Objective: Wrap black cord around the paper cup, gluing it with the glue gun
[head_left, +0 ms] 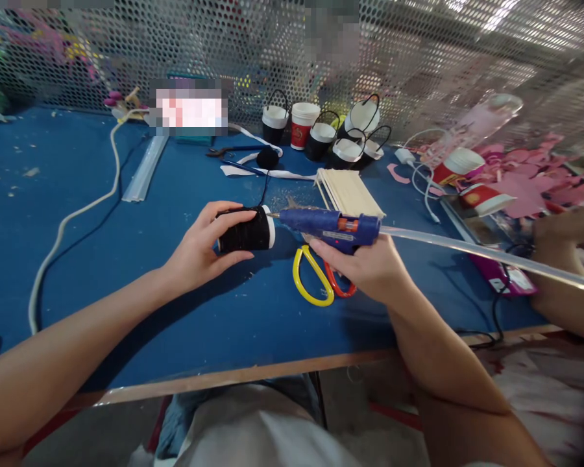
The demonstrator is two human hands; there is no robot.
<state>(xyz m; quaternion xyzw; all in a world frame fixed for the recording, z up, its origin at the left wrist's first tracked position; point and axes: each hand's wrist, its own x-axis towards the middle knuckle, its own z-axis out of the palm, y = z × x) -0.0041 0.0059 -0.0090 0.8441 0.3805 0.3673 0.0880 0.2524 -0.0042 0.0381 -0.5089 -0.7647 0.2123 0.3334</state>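
Left hand [199,243] grips one black cup [244,235]; right hand [374,266] grips one glue gun [321,222]; behind, perhaps five handled cups [320,144].

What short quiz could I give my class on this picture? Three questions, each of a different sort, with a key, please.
1. Fill in the blank: the left hand holds a black-wrapped cup on its side, and the end facing the blue glue gun is coloured ____.

2. Multiple choice: which grips the glue gun?
A. the left hand
B. the right hand
C. both hands together

3. True or false: the scissors on the blue table have one yellow handle and one red handle.

Key: 1. white; 2. B; 3. true.
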